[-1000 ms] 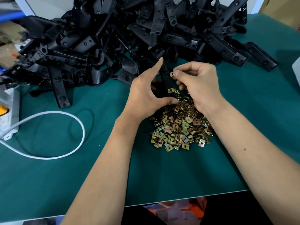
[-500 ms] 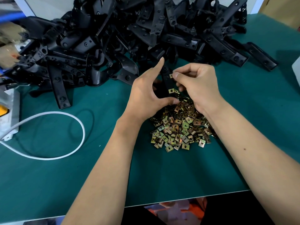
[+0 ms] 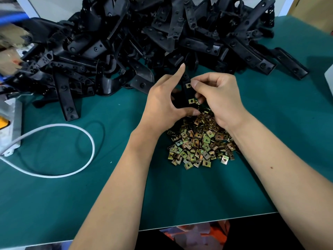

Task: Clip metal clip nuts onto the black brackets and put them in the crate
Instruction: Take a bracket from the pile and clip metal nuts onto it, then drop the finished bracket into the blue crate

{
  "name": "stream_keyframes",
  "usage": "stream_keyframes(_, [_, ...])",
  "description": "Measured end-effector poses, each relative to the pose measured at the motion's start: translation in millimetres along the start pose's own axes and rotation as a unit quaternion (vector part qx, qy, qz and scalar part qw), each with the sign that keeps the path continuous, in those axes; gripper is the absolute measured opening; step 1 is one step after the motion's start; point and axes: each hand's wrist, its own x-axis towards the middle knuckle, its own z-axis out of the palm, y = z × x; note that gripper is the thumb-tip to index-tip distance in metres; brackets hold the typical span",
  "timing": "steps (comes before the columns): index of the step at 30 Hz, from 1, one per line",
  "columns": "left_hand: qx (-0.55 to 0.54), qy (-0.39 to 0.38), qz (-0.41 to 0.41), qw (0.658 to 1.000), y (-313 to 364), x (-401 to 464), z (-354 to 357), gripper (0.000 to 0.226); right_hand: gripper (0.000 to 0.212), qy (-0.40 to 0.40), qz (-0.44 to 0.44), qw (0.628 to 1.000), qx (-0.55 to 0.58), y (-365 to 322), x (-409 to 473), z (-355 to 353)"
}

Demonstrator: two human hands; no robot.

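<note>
My left hand (image 3: 162, 105) grips a black bracket (image 3: 185, 95) upright above the table (image 3: 180, 195), thumb curled under its lower end and index finger stretched up along its back. My right hand (image 3: 219, 98) pinches the upper clip nut (image 3: 188, 85) against the bracket's edge; a second clip nut (image 3: 191, 101) sits clipped lower down. Half a second ago that upper nut was still held just off the edge, and now it sits square on the bracket. I can read no writing anywhere. Just below my hands lies the loose heap of brass-coloured clip nuts (image 3: 200, 141) on the green mat. Behind it is the big pile of black brackets (image 3: 144, 42). A white cable (image 3: 75, 130) loops at the left.
</note>
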Motion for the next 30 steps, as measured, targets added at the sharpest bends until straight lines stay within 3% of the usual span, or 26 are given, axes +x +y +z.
stream_keyframes(5, [0.011, 0.008, -0.03, 0.999, 6, 0, 1, 0.12, 0.019, 0.028, 0.003, 0.998, -0.058, 0, -2, 3])
stream_keyframes(13, [0.022, 0.005, -0.046, 0.999, 15, 1, 0, 0.119, 0.038, 0.003, -0.044, 0.99, -0.131, -6, -5, 2])
stream_keyframes(22, [0.048, 0.005, -0.066, 0.997, 18, 0, 2, 0.117, 0.029, 0.001, -0.036, 0.988, -0.153, -5, -4, 4])
stream_keyframes(25, [0.092, -0.008, -0.077, 0.993, 19, 3, 0, 0.104, 0.016, 0.0, -0.049, 0.973, -0.226, -12, -9, 12])
stream_keyframes(30, [0.173, -0.015, -0.035, 0.984, 40, 7, 4, 0.083, 0.013, -0.001, -0.03, 0.947, -0.319, -28, -18, 5])
